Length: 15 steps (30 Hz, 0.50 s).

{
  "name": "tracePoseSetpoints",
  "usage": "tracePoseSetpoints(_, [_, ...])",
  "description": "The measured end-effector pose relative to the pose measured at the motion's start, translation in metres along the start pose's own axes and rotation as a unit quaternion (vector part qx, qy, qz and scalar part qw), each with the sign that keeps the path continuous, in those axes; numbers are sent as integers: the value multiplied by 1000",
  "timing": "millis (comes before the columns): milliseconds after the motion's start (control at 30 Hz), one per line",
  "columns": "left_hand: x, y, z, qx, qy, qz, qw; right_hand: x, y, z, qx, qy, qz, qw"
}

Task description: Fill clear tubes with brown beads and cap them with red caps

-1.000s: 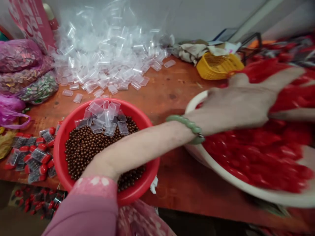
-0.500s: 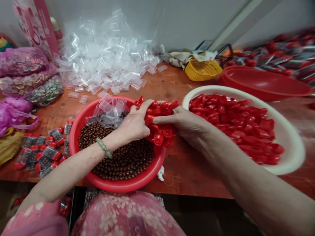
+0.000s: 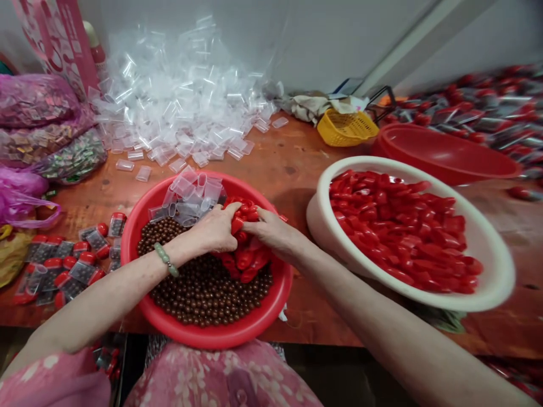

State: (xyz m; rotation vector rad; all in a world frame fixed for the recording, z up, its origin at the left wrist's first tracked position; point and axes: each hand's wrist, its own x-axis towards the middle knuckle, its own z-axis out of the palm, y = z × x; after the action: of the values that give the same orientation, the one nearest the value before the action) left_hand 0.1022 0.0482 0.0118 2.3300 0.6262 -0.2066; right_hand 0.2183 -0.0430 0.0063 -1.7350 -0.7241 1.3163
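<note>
A red basin (image 3: 282, 294) holds small brown balls (image 3: 207, 299) and clear plastic tubes (image 3: 186, 195) at its back. On the balls, towards the basin's right side, is a clump of red plastic caps (image 3: 244, 260). My left hand (image 3: 218, 226) closes on the caps from the left; a green bead bracelet is on that wrist. From the right, my right hand (image 3: 274, 232) grips the same clump, its fingers partly hidden among the caps. More red caps (image 3: 399, 226) fill a white basin (image 3: 487, 299) to the right.
Clear tubes (image 3: 182, 107) lie heaped at the back. Filled tubes with red caps (image 3: 76, 265) lie at left, beside pink bags (image 3: 38, 135). Behind the white basin are a yellow basket (image 3: 348, 129), a red tub (image 3: 445, 152) and piled capped tubes (image 3: 487, 107).
Both hands have moved down and slightly left with the clump of red caps, from above the red basin's right rim to the brown balls inside it.
</note>
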Motion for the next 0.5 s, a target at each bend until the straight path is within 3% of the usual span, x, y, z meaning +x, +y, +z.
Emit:
tracePoseSetpoints(233, [1, 0, -14, 21, -79, -30, 996, 15, 1, 8, -46, -46, 107, 992])
tracePoseSetpoints(500, [-9, -3, -33, -24, -227, -36, 973, 3, 3, 18, -38, -126, 184, 974])
